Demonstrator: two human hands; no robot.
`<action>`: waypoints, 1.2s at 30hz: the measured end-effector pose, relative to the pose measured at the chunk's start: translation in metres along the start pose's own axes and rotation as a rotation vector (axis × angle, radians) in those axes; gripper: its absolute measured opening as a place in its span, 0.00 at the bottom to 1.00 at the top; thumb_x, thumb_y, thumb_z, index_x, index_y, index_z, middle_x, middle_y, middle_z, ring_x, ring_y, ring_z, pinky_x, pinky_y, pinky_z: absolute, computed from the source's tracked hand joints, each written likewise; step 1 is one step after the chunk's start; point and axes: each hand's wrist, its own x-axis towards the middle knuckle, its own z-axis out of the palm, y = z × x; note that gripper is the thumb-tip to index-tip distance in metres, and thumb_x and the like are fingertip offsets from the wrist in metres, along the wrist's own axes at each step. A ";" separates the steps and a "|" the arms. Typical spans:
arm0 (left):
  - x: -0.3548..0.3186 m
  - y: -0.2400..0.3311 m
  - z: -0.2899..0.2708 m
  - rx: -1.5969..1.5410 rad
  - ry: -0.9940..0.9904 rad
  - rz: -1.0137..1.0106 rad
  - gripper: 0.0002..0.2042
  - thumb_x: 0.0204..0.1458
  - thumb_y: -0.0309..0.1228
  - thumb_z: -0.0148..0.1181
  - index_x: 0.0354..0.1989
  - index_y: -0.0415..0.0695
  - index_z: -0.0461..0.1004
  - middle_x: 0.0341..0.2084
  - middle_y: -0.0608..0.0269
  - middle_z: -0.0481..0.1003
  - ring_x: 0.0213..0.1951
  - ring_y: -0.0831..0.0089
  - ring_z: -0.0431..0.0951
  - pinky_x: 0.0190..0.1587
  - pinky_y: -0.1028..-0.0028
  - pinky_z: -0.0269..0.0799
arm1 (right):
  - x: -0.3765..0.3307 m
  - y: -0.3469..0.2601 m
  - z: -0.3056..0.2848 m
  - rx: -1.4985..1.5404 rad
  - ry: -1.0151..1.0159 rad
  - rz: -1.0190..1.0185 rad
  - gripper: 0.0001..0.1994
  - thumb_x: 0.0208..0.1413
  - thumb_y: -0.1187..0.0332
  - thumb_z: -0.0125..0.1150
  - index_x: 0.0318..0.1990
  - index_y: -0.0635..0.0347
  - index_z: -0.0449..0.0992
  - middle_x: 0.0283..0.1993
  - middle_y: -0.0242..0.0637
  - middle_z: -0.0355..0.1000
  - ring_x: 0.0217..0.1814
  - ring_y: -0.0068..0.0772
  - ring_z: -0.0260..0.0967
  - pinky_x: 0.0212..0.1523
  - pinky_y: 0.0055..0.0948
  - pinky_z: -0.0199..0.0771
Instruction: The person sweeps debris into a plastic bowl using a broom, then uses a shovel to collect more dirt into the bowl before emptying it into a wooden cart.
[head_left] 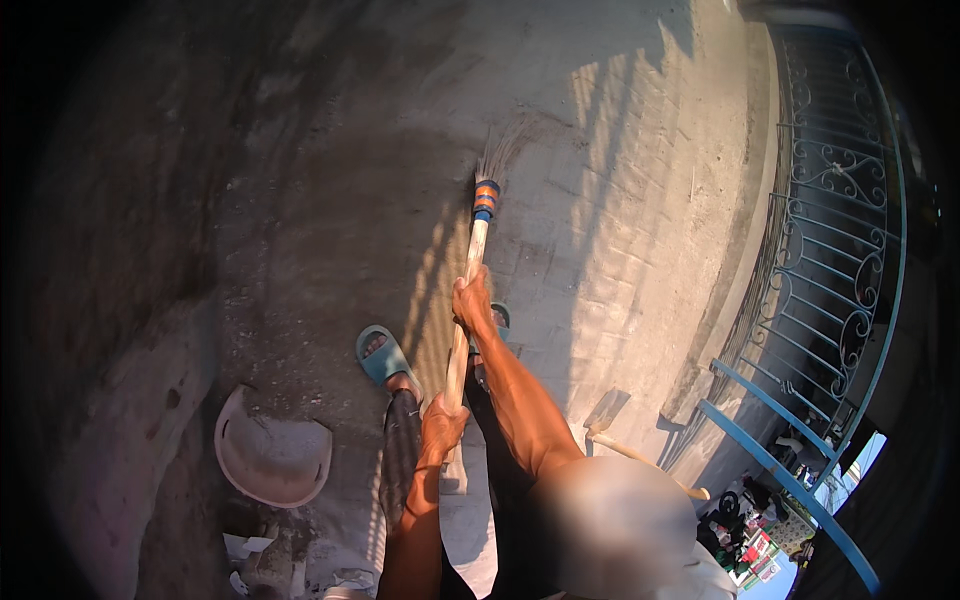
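Both my hands are closed around the pale wooden handle of a broom (479, 240). My right hand (472, 302) grips it farther out, near the middle of the handle. Closer to my body, my left hand (443, 428) wraps around its lower part, and the butt end sticks out just below. An orange and blue binding joins the handle to thin, splayed bristles, which reach the dusty floor ahead of me and look slightly blurred. Beneath the handle are my feet in green sandals (378, 352); the right one is partly hidden by my arm.
A pinkish, rounded basin-like piece (272, 455) lies at left, with broken white pieces (245, 545) below it. A flat-bladed tool with a wooden handle (640, 452) rests at right. Blue metal railing (835, 250) runs along the right side, cluttered items (760, 535) beyond it. A rough wall stands left.
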 end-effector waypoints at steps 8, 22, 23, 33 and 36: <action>-0.063 -0.011 0.047 -0.552 0.309 -0.199 0.11 0.54 0.28 0.61 0.43 0.46 0.67 0.17 0.66 0.69 0.13 0.74 0.70 0.15 0.72 0.66 | -0.077 -0.065 0.037 0.213 -0.521 -0.189 0.37 0.64 0.61 0.51 0.72 0.67 0.40 0.37 0.71 0.72 0.42 0.70 0.74 0.43 0.52 0.72; 0.070 0.218 0.124 -0.727 0.250 -0.056 0.09 0.56 0.28 0.59 0.41 0.42 0.66 0.19 0.65 0.70 0.14 0.78 0.69 0.14 0.75 0.65 | 0.170 -0.102 -0.037 -0.116 -0.242 -0.556 0.32 0.64 0.64 0.50 0.68 0.73 0.46 0.25 0.61 0.72 0.25 0.62 0.74 0.27 0.51 0.70; 0.055 0.228 0.125 -0.709 0.309 -0.074 0.08 0.57 0.23 0.56 0.42 0.44 0.65 0.17 0.67 0.68 0.12 0.77 0.66 0.13 0.75 0.62 | 0.147 -0.100 -0.025 -0.128 -0.263 -0.575 0.33 0.63 0.63 0.50 0.69 0.72 0.46 0.26 0.62 0.72 0.28 0.66 0.73 0.29 0.52 0.71; -0.024 0.303 0.147 -0.508 0.281 -0.080 0.10 0.54 0.26 0.56 0.43 0.41 0.65 0.17 0.66 0.67 0.15 0.76 0.69 0.17 0.74 0.67 | 0.118 -0.194 -0.168 -0.090 -0.346 -0.354 0.30 0.64 0.60 0.51 0.70 0.56 0.49 0.35 0.57 0.76 0.33 0.56 0.79 0.33 0.45 0.76; 0.061 0.351 0.083 -0.307 0.143 -0.024 0.11 0.51 0.32 0.60 0.38 0.41 0.68 0.17 0.57 0.71 0.15 0.71 0.72 0.18 0.69 0.68 | 0.210 -0.255 -0.174 0.039 -0.344 -0.166 0.21 0.66 0.65 0.51 0.59 0.63 0.53 0.23 0.42 0.70 0.18 0.32 0.66 0.20 0.36 0.67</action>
